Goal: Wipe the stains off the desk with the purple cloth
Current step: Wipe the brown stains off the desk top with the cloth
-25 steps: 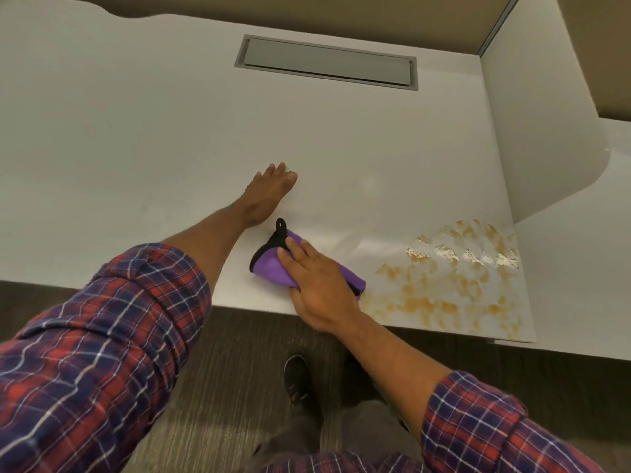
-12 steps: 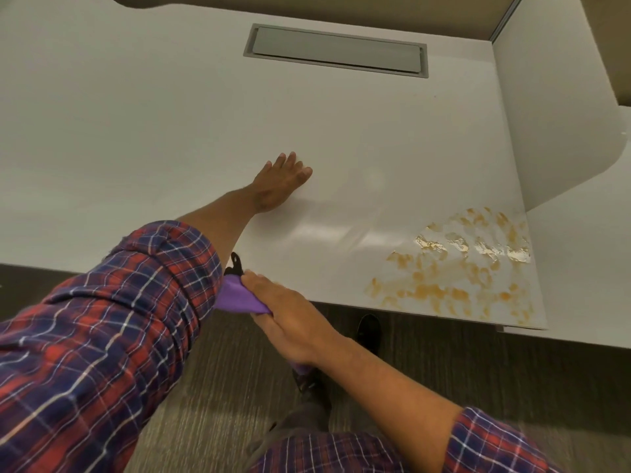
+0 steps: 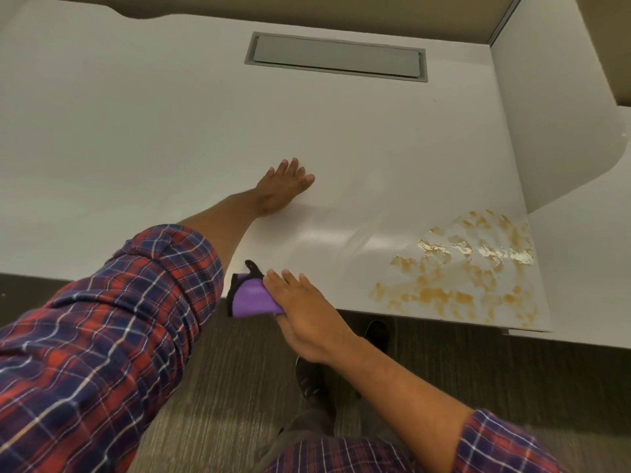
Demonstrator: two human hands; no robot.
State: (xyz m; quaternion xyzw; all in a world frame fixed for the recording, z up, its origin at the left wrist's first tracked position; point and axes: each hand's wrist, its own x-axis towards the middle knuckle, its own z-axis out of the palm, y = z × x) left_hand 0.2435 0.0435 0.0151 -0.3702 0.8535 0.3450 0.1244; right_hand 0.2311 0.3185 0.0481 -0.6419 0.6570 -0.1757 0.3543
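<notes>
The purple cloth [image 3: 251, 298], edged in black with a small black loop, lies at the front edge of the white desk [image 3: 136, 148], partly hanging past it. My right hand [image 3: 304, 312] is pressed on its right half, fingers over the desk edge. My left hand [image 3: 283, 187] rests flat on the desk, fingers spread, well behind the cloth. Orange-brown stains [image 3: 467, 271] with glossy wet patches cover the desk's front right corner, to the right of the cloth and apart from it.
A grey cable hatch [image 3: 336, 58] is set into the desk at the back. A white partition [image 3: 546, 114] rises along the right side. Carpeted floor and my dark shoes [image 3: 312, 380] show below the desk edge.
My right hand swept the cloth left and off the front edge, then brought it back up onto the edge. My left hand stayed flat on the desk. The stains look the same.
</notes>
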